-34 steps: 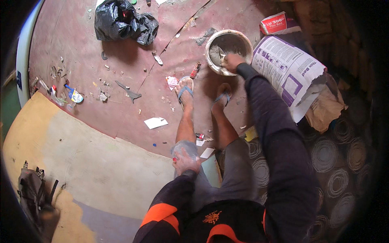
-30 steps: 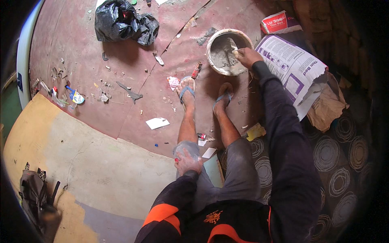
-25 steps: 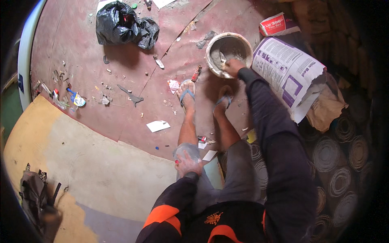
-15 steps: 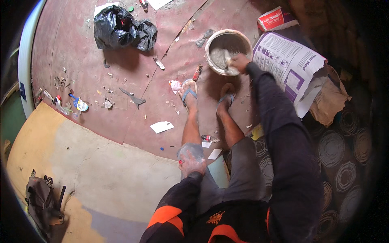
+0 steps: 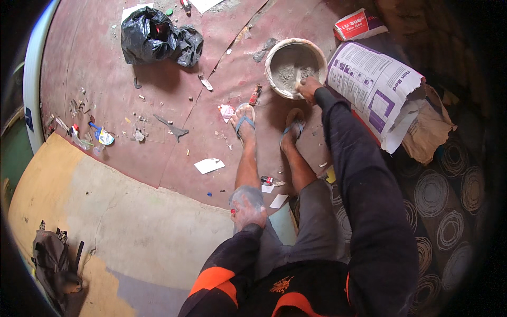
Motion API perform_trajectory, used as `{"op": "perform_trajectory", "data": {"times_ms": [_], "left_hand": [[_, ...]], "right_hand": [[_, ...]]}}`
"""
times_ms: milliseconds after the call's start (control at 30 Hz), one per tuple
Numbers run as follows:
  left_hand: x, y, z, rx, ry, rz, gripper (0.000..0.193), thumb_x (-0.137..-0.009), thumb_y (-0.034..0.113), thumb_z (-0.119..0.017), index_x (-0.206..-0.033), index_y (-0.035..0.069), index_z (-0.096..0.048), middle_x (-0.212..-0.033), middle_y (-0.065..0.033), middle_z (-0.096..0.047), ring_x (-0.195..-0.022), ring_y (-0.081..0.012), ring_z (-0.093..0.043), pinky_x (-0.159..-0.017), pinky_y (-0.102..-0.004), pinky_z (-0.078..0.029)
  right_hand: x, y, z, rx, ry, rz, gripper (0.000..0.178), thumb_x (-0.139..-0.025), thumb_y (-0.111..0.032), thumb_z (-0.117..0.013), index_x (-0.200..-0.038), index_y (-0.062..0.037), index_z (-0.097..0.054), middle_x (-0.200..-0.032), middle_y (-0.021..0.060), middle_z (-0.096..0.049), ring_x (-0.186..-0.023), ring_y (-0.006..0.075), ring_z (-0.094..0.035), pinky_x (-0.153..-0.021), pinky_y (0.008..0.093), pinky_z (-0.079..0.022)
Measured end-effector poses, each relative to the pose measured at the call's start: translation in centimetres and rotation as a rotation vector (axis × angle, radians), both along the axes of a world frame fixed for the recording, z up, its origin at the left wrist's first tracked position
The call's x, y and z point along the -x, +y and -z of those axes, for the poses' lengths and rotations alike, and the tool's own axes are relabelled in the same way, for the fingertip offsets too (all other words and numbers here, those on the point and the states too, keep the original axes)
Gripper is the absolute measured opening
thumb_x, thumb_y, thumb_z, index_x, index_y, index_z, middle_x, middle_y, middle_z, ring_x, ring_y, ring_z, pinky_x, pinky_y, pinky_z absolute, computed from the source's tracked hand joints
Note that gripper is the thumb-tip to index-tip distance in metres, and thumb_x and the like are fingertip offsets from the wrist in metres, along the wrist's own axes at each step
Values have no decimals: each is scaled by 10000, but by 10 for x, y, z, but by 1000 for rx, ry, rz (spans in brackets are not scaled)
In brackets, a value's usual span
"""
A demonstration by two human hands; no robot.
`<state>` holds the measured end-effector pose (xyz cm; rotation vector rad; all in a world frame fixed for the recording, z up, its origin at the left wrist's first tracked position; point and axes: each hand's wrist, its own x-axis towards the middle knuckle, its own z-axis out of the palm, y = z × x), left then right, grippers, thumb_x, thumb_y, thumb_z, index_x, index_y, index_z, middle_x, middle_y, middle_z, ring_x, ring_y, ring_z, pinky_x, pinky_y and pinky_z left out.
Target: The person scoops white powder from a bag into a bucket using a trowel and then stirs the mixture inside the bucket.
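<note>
My right hand point(image 5: 310, 89) is closed at the near rim of a round, pale-rimmed bucket point(image 5: 269, 67). It grips a light-coloured stirring tool point(image 5: 298, 77) whose lower end goes into the grey wet mortar point(image 5: 287, 67) inside. The tool's exact kind is hard to make out. My left hand point(image 5: 248, 213) lies on my left knee with its fingers spread, dusted with pale powder. Something small and red point(image 5: 233, 211) shows at its fingers; I cannot tell what it is. Right of the bucket lies a torn white and purple powder sack point(image 5: 369, 87).
A black plastic bag point(image 5: 150, 39) stands at the far left. My sandalled feet are on the reddish floor sheet point(image 5: 174, 100) among scraps, a blue-and-white bottle point(image 5: 104, 136) and a white card point(image 5: 209, 165). A red torn sack piece point(image 5: 356, 25) lies beyond; a dark backpack point(image 5: 55, 261) is lower left.
My right hand has shifted slightly left and down toward the bucket's near rim, still holding the tool, and the mortar looks differently heaped. My left hand stays on my knee.
</note>
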<state>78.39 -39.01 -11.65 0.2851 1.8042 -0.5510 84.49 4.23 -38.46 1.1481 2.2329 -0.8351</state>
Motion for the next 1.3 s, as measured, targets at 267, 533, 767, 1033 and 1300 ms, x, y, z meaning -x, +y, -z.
{"op": "perform_trajectory", "data": {"times_ms": [267,533,767,1033,1300], "left_hand": [[-2,1,-1,50,-41,-37,881,-829,519,-617,-1544,112,-302,-1565,-262,-291,-1317,-426,-484,-1126,-527,-313],[-10,-5,1,33,2,-19,907,-795,540,-662,-1511,76,-356,-1511,-264,-357,-1325,-430,-451,-1082,-524,-370],[0,7,-5,73,-55,-68,881,-845,507,-624,-1551,103,-286,-1574,-273,-266,-1339,-430,-459,-1123,-512,-321],[3,10,-5,77,-85,-84,890,-850,487,-613,-1562,93,-252,-1579,-253,-268,-1356,-433,-436,-1137,-516,-305],[2,8,-3,91,-91,-69,894,-846,493,-608,-1564,96,-250,-1580,-246,-270,-1339,-405,-466,-1135,-523,-299]], "right_hand": [[2,-4,-4,97,-297,6,515,-952,-459,-581,-1127,10,-700,-1019,231,-712,-957,337,-692,-838,423,-523],[5,-5,-18,163,-361,-123,373,-922,-347,-576,-1087,-43,-716,-1014,225,-713,-978,420,-681,-875,471,-522],[3,1,-19,30,-321,-115,385,-937,-362,-574,-1086,-32,-702,-828,214,-703,-796,354,-707,-746,430,-549],[-8,0,-12,187,-319,151,419,-929,-375,-597,-1094,1,-677,-936,238,-703,-899,403,-697,-763,494,-539],[-1,-9,-12,94,-238,-204,399,-953,-364,-573,-1071,9,-653,-916,245,-685,-928,370,-676,-838,476,-523]]}}
